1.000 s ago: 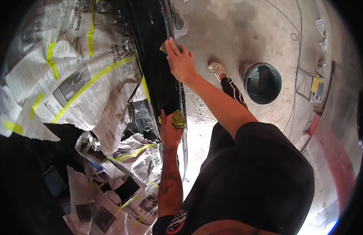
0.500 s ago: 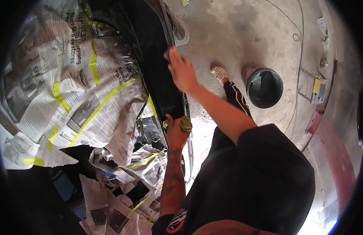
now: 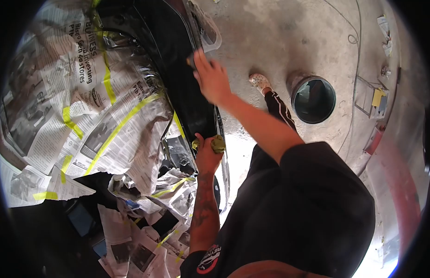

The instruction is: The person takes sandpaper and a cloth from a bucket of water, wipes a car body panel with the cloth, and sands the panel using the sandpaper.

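Observation:
A long, glossy black car panel [image 3: 178, 69] runs from the top of the view down to my hands. My left hand [image 3: 208, 155] is closed around a crumpled yellow-green cloth [image 3: 218, 144] and rests at the panel's lower end. Farther up, my right hand [image 3: 212, 81] lies over the panel's right edge with its fingers pressed together. A small dark piece with an orange-brown edge [image 3: 190, 60] shows at those fingertips; what it is I cannot make out, as the hand covers most of it.
Newspaper sheets [image 3: 52, 125] joined with yellow tape cover the area left of the panel. On the concrete floor stand a dark round bucket [image 3: 334, 99] and a small metal step stool [image 3: 378, 104]. A cable [image 3: 357, 60] runs along the floor. A clear plastic container [image 3: 215, 39] sits beyond the panel.
My right hand has shifted a little to the left along the panel. My left hand still grips the cloth at nearly the same spot. The whole view has tilted slightly.

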Demonstrator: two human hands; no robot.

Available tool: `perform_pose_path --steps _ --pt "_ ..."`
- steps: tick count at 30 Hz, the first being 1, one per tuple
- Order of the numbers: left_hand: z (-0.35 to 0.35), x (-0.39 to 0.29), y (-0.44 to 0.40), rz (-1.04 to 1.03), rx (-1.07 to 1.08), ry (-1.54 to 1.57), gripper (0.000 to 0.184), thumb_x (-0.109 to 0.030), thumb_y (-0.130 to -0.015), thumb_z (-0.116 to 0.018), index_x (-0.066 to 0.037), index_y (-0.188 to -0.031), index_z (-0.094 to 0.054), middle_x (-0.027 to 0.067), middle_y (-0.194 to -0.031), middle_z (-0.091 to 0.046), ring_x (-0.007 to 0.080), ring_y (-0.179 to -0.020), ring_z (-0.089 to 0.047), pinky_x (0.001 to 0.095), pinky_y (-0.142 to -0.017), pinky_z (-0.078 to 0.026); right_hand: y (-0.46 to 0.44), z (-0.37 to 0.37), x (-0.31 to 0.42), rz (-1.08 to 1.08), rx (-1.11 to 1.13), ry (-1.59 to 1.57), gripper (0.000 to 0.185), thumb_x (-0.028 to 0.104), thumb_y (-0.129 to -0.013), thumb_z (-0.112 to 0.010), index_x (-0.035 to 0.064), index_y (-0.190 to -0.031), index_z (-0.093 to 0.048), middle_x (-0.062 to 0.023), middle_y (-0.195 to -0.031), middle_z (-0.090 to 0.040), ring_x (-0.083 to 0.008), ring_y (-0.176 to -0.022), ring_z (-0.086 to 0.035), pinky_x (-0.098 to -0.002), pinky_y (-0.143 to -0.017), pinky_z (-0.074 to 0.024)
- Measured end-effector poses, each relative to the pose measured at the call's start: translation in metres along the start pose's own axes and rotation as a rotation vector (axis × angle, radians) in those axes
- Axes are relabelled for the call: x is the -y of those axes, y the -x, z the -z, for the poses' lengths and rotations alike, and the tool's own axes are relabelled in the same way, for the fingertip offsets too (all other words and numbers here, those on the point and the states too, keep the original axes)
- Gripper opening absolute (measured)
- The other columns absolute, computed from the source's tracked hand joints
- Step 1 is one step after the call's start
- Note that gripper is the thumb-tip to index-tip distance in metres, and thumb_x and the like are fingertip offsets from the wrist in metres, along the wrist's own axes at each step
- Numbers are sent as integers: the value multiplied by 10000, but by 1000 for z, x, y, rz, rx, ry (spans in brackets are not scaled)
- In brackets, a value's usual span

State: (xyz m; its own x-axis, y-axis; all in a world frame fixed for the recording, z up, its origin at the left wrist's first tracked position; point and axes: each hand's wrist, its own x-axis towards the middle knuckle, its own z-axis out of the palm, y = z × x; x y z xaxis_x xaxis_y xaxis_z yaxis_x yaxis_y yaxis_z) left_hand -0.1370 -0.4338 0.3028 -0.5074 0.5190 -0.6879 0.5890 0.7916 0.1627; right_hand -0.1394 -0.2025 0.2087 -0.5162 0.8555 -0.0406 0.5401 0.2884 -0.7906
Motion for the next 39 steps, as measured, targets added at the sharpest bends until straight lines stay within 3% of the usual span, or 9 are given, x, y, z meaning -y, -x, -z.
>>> perform_pose_path --steps 5,13,22,27,28,30,33,35,39 --pt "-2 1 3 -1 -29 9 538 -219 -713 -816 -163 -1203 -603 230 -1605 -247 406 -1194 -586 457 -914 -542 75 -7 -4 14 111 44 680 260 -942 -617 153 -1543 -317 -54 -1630 -277 -377 -1212 -513 -527 -897 -440" --pt "-24 22 36 -125 -207 104 518 -170 -717 -825 -86 -1175 -599 198 -1432 -516 365 -1261 -553 415 -1016 -486 -59 -2 -4 30 -113 106 615 313 -988 -531 120 -1531 -318 -48 -1613 -304 -375 -1196 -524 -578 -935 -447" --pt "-73 68 117 -15 -104 177 491 -121 -710 -825 -61 -1151 -618 163 -1138 -661 348 -1051 -654 413 -898 -524 260 -38 13 -54 291 -17 765 289 -945 -604 145 -1584 -209 -60 -1665 -172 -405 -1295 -458 -552 -964 -419" --pt "-124 116 171 -12 -145 207 450 -186 -723 -827 -112 -1113 -616 114 -1091 -654 366 -1013 -634 447 -868 -525 135 -38 12 -75 -25 -87 652 375 -979 -544 124 -1527 -295 -33 -1644 -214 -434 -1242 -487 -588 -970 -411" --pt "-134 122 181 14 -148 228 450 -188 -722 -828 -115 -1113 -617 113 -1089 -654 364 -1012 -635 448 -868 -525 105 -41 9 -67 -119 -48 565 431 -992 -534 114 -1446 -419 -63 -1541 -391 -375 -1172 -534 -553 -933 -432" --pt "-156 140 198 -14 -179 221 461 -190 -721 -829 -123 -1122 -612 109 -1100 -657 360 -1015 -636 452 -869 -525 46 -74 -34 101 -282 -191 484 265 -1000 -484 31 -1423 -459 -214 -1438 -514 -383 -1224 -581 -497 -1030 -443" --pt "-164 144 221 28 -137 208 473 -180 -723 -823 -124 -1140 -605 103 -1123 -659 356 -1030 -638 452 -869 -526 60 -18 -46 -198 -120 -523 473 288 -1008 -474 43 -1412 -484 -234 -1415 -530 -391 -1220 -582 -477 -1034 -446" --pt "-167 147 229 35 -119 224 475 -175 -727 -818 -124 -1146 -602 101 -1135 -660 354 -1043 -639 451 -871 -527 97 19 -46 -633 114 -1449 562 382 -1016 -460 58 -1475 -421 -221 -1495 -454 -383 -1320 -507 -463 -1074 -414" --pt "-168 145 229 -3 -160 258 482 -115 -702 -821 -82 -1141 -624 136 -1090 -670 340 -1013 -661 414 -864 -533 162 54 -59 -612 315 -1897 477 499 -1003 -529 129 -1301 -563 -58 -1223 -594 -262 -1035 -564 -432 -839 -460"
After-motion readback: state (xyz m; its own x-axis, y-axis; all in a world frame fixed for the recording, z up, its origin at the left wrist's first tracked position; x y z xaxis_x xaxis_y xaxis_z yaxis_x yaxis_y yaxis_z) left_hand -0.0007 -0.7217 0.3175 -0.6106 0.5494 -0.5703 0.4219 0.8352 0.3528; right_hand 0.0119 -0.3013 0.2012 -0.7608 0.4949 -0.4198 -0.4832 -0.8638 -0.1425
